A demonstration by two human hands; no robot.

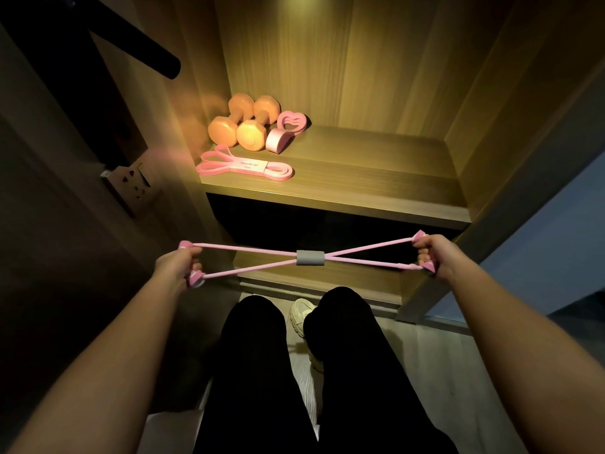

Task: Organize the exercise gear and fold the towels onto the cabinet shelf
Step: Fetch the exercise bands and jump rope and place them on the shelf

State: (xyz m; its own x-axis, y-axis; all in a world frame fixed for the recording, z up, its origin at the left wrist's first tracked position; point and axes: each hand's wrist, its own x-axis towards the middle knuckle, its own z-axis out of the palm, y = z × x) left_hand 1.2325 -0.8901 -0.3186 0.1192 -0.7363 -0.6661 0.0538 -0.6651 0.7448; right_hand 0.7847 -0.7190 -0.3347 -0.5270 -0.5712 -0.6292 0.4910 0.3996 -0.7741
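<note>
1. Stretch cord (245, 249), pink and crossed into a figure eight, is held taut in the air in front of the cabinet, running from 9 o'clock to 3 o'clock just below the middle of the view.
2. A grey sleeve (310, 257) clamps the two strands together where they cross.
3. The left hand (178, 262) has its fingers curled round the pink handle at the 9 o'clock end.
4. The right hand (435, 253) grips the handle at the 3 o'clock end in the same way; both arms are stretched forward and apart.
5. Behind and above the cord lies the lit wooden shelf (360, 178). At 11 o'clock from the sleeve, in the shelf's back left corner, two orange dumbbells (250, 137) lie side by side, touching.
6. A pink roll (275, 141) sits just beside the nearer dumbbell, with a pink heart-shaped ring (293, 121) behind it.
7. A flat pink band (244, 165) with a label round its middle lies in front of the dumbbells, near the shelf's front edge.
8. At 6 o'clock are the person's legs in black trousers (262, 355) and a white shoe (301, 314).
9. A wall socket (136, 185) shows at 9 o'clock, in shadow.
</note>
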